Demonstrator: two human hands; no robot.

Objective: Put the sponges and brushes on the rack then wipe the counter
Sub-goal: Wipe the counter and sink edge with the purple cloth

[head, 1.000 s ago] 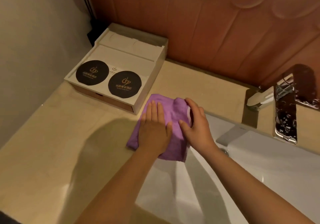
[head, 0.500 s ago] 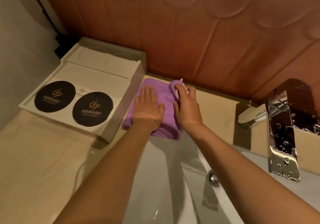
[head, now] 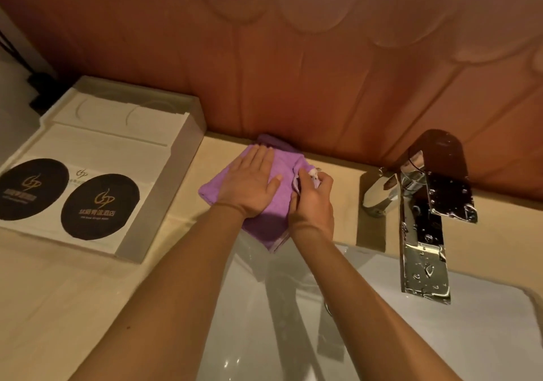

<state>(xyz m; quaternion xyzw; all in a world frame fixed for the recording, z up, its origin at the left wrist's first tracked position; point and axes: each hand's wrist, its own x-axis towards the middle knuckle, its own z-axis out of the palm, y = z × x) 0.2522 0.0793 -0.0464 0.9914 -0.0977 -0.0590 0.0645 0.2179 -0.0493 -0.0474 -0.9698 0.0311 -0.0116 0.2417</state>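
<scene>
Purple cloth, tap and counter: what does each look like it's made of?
The purple cloth looks like soft microfibre or terry: matte, fuzzy nap, stitched edge. The tap looks like chrome-plated metal: mirror-bright, beaded with water drops. The counter seems polished stone or a composite: smooth beige with a soft sheen; I cannot tell which.

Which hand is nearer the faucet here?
Right. The right hand grips the cloth's right edge, on the side toward the faucet, with bare counter between them. The left hand lies flat on the cloth, farther left.
</scene>
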